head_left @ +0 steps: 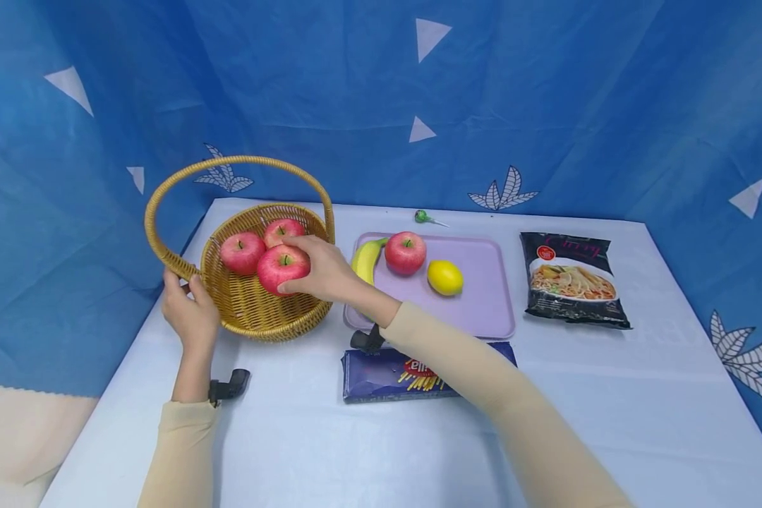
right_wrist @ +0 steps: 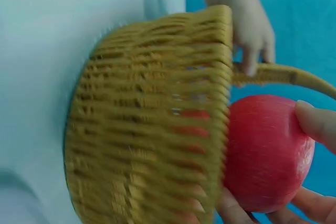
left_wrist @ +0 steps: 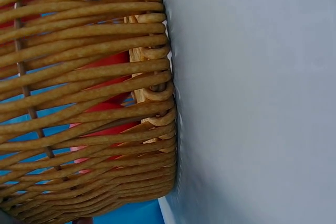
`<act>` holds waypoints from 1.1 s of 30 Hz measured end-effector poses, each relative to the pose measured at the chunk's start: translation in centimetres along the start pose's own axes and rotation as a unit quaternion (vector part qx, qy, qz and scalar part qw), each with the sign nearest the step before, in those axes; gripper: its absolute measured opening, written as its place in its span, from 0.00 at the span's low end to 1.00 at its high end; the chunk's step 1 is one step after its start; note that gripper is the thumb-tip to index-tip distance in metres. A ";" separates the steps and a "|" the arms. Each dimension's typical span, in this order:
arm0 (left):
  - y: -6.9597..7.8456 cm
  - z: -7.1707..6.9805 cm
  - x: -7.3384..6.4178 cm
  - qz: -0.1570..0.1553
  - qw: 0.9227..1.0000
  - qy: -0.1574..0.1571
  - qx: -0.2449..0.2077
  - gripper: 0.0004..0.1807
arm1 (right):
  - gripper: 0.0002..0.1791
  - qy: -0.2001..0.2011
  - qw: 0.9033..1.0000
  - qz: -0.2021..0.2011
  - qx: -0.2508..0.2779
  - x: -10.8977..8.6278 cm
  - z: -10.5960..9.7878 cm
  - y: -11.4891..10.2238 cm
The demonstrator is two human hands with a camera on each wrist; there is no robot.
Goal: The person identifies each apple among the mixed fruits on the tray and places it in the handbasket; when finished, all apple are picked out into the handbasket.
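A wicker basket (head_left: 260, 328) with a tall arched handle stands at the table's left, two apples (head_left: 243, 252) lying inside toward its back. My right hand (head_left: 322, 269) grips another apple (head_left: 282, 271) at the basket's mouth; in the right wrist view this apple (right_wrist: 265, 153) shows at the rim between thumb and fingers. With my left hand (head_left: 192, 310) I hold the foot of the basket's handle (head_left: 180, 267) at the left rim. The left wrist view is filled by the woven basket wall (left_wrist: 89, 108), red fruit showing through its gaps.
Right of the basket lies a lilac tray (head_left: 482, 310) bearing a banana (head_left: 366, 261), an apple (head_left: 406, 253) and a lemon (head_left: 445, 277). A lollipop (head_left: 424, 216) is behind it. A purple snack packet (head_left: 375, 374) lies in front, partly under my right forearm; a black noodle packet (head_left: 574, 282) lies farther right.
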State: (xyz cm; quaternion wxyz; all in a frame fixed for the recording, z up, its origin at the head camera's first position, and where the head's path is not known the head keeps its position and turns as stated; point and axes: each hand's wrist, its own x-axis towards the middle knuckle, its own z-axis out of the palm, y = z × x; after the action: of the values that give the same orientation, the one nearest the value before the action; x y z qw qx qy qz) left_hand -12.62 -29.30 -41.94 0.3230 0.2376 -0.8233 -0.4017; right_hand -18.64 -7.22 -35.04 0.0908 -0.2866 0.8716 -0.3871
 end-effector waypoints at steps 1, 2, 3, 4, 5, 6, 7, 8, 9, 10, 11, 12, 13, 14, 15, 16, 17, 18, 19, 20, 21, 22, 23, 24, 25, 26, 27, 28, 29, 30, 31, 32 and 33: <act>0.0 0.0 0.0 -0.001 1.000 0.000 0.000 0.21 | 0.44 -0.004 1.000 0.000 0.002 0.3 0.6 -0.1; 0.0 0.0 0.0 -0.001 1.000 -0.001 0.000 0.21 | 0.44 -0.006 1.000 0.002 0.002 0.7 1.2 -0.2; -0.1 0.0 0.0 0.000 1.000 -0.001 0.000 0.21 | 0.44 -0.008 1.000 0.003 0.001 1.0 1.8 -0.2; -0.1 0.0 0.0 0.001 1.000 -0.001 0.000 0.21 | 0.44 -0.010 1.000 0.006 0.002 1.3 2.3 -0.3; -0.1 0.0 0.0 0.002 1.000 -0.001 -0.001 0.21 | 0.44 -0.011 1.000 0.009 0.000 1.6 2.9 -0.4; -0.1 0.0 0.0 0.004 1.000 0.000 -0.001 0.21 | 0.44 -0.013 1.000 0.013 -0.002 1.9 3.3 -0.4; -0.1 0.0 0.0 0.006 1.000 0.000 -0.002 0.21 | 0.44 -0.014 1.000 0.016 -0.005 2.1 3.8 -0.5; -0.1 0.0 0.0 0.008 1.000 0.001 -0.003 0.21 | 0.44 -0.014 1.000 0.020 -0.010 2.4 4.3 -0.5; -0.2 0.0 0.0 0.008 1.000 0.001 -0.004 0.21 | 0.43 -0.016 1.000 0.021 -0.013 2.7 4.7 -0.5; -0.2 0.0 0.0 0.009 1.000 0.001 -0.005 0.21 | 0.43 -0.017 0.999 0.022 -0.017 2.9 5.1 -0.5; -0.2 0.0 0.0 0.010 1.000 0.002 -0.005 0.21 | 0.43 -0.018 0.999 0.022 -0.021 3.1 5.4 -0.6; -0.2 0.0 0.0 0.009 1.000 0.002 -0.005 0.21 | 0.43 -0.018 0.999 0.023 -0.024 3.2 5.7 -0.6; -0.2 0.1 0.0 0.008 1.000 0.002 -0.004 0.21 | 0.42 -0.019 0.999 0.022 -0.028 3.4 6.0 -0.6; -0.3 0.1 -0.1 0.006 1.000 0.002 -0.004 0.21 | 0.42 -0.020 0.999 0.021 -0.032 3.5 6.3 -0.6; -0.3 0.1 -0.1 0.005 1.000 0.002 -0.004 0.21 | 0.42 -0.021 0.999 0.019 -0.034 3.6 6.5 -0.6; -0.3 0.1 0.0 0.005 1.000 0.002 -0.004 0.21 | 0.42 -0.020 0.999 0.019 -0.037 3.8 6.8 -0.5; -0.3 0.1 0.0 0.003 1.000 0.003 -0.004 0.21 | 0.42 -0.019 0.999 0.018 -0.038 3.9 7.0 -0.5; -0.2 0.1 0.0 0.003 1.000 0.003 -0.003 0.21 | 0.42 -0.019 0.999 0.017 -0.039 4.0 7.1 -0.5; -0.2 0.1 0.0 0.002 1.000 0.002 -0.004 0.21 | 0.42 -0.018 0.999 0.015 -0.039 4.1 7.3 -0.4; -0.1 0.1 -0.1 0.001 1.000 0.001 -0.004 0.21 | 0.42 -0.017 0.999 0.012 -0.038 4.2 7.4 -0.4; -0.1 0.2 0.0 0.002 1.000 0.001 -0.004 0.21 | 0.42 -0.017 0.999 0.010 -0.040 4.3 7.5 -0.3; -0.1 0.2 0.0 0.000 1.000 0.001 -0.003 0.21 | 0.41 -0.016 0.999 0.008 -0.040 4.4 7.5 -0.3; -0.1 0.2 -0.1 -0.002 1.000 0.000 -0.003 0.21 | 0.41 -0.016 0.999 0.005 -0.040 4.4 7.6 -0.2; -0.1 0.2 -0.1 -0.003 1.000 -0.001 -0.002 0.21 | 0.41 -0.017 0.999 0.001 -0.042 4.5 7.6 -0.2; -0.1 0.2 -0.1 -0.005 1.000 -0.001 -0.003 0.21 | 0.41 -0.017 0.999 -0.001 -0.045 4.6 7.6 -0.1; -0.1 0.2 -0.1 -0.005 1.000 0.000 -0.002 0.21 | 0.41 -0.018 0.999 -0.005 -0.048 4.6 7.7 -0.1; -0.1 0.2 -0.1 -0.004 1.000 0.001 -0.003 0.21 | 0.41 -0.019 0.998 -0.009 -0.051 4.7 7.7 -0.1; -0.1 0.1 -0.1 -0.006 1.000 0.001 -0.003 0.21 | 0.41 -0.020 0.998 -0.013 -0.054 4.8 7.7 0.0; 0.0 0.1 -0.1 -0.005 1.000 0.001 -0.002 0.21 | 0.41 -0.022 0.998 -0.018 -0.057 4.8 7.8 0.0; 0.0 0.1 -0.1 -0.004 1.000 0.002 -0.002 0.21 | 0.41 -0.023 0.998 -0.022 -0.060 4.9 7.8 0.0; 0.0 0.1 -0.1 -0.005 1.000 0.001 -0.001 0.21 | 0.41 -0.024 0.997 -0.026 -0.062 4.9 7.8 0.0; 0.0 0.1 -0.1 -0.004 1.000 0.001 0.000 0.21 | 0.41 -0.023 0.997 -0.030 -0.063 4.9 7.8 0.0; 0.0 0.1 -0.1 -0.004 1.000 0.001 0.001 0.21 | 0.40 -0.024 0.997 -0.032 -0.065 5.0 7.8 0.1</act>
State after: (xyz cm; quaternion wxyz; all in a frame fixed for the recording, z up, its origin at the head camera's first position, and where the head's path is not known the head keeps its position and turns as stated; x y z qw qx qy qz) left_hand -12.57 -29.17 -42.00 0.3220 0.2420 -0.8223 -0.4020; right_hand -19.76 -14.92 -40.12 0.0802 -0.3289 0.8828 -0.3257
